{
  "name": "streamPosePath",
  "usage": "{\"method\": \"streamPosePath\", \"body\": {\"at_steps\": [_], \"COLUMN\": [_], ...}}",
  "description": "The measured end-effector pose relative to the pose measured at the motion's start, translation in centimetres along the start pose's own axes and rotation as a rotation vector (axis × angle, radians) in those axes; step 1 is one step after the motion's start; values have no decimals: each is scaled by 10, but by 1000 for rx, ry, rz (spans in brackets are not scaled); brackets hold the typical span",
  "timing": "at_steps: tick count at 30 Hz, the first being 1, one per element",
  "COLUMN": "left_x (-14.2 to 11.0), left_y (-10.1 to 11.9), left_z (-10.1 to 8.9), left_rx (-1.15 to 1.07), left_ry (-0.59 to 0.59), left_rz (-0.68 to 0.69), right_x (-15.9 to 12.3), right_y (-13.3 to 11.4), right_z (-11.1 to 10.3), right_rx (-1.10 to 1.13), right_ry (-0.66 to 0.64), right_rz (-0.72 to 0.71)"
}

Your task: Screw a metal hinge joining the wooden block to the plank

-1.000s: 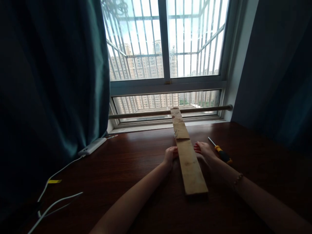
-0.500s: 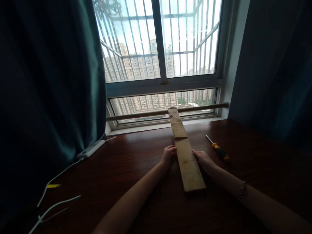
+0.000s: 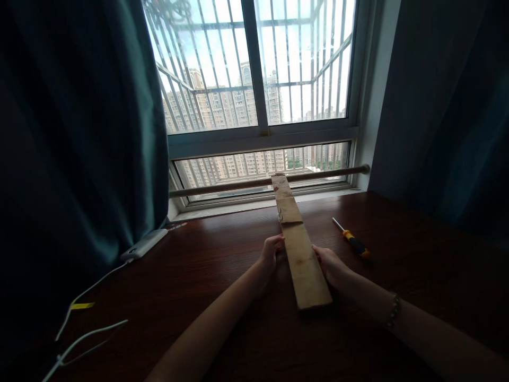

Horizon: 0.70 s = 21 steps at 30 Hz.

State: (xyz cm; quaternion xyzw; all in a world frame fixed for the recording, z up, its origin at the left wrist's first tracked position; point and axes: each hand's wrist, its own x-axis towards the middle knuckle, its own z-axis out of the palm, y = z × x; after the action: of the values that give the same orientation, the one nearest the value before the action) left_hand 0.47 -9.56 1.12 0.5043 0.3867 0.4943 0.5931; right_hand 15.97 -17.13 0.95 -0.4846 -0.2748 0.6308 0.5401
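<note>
A long, flat tan board (image 3: 305, 260) runs away from me across the dark wooden table, with its far end by the window rail. Partway along it is a raised seam with a torn left edge, and its far end looks rough and stained. I cannot tell whether it is wood or cardboard. My left hand (image 3: 271, 253) is closed on its left edge. On the opposite edge, a little nearer to me, my right hand (image 3: 333, 265) grips it, some fingers hidden underneath. To the right of that hand lies a yellow-and-black screwdriver (image 3: 353, 241), its shaft pointing toward the window.
At the left, a white power strip (image 3: 145, 244) with a cable sits against a dark blue curtain (image 3: 131, 132). A small yellow strip (image 3: 82, 305) and white cables (image 3: 91, 333) lie nearer. A metal rail (image 3: 222, 187) crosses the barred window behind the table (image 3: 222, 239).
The whole view has shifted slightly, so everything appears a little further left. Both hands keep the same hold on the board, and the screwdriver lies where it was.
</note>
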Motion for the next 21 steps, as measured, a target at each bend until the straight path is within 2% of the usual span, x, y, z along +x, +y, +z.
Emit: {"method": "streamPosePath", "body": {"at_steps": [3, 10, 15, 19, 21], "left_x": [-2, -10, -13, -14, -15], "left_y": [2, 16, 24, 24, 22], "left_z": [4, 16, 18, 18, 20], "left_rx": [-68, -129, -116, -174, -269], "left_ry": [49, -34, -45, -150, -237], "left_rz": [-111, -36, -75, -97, -138], "right_x": [-4, -6, -6, 0, 6], "right_y": [-4, -10, -12, -11, -11], "right_z": [1, -2, -1, -7, -13], "right_rx": [-10, -32, -75, -116, -153], "right_ry": [77, 172, 193, 200, 164], "right_rz": [17, 24, -7, -71, -183]}}
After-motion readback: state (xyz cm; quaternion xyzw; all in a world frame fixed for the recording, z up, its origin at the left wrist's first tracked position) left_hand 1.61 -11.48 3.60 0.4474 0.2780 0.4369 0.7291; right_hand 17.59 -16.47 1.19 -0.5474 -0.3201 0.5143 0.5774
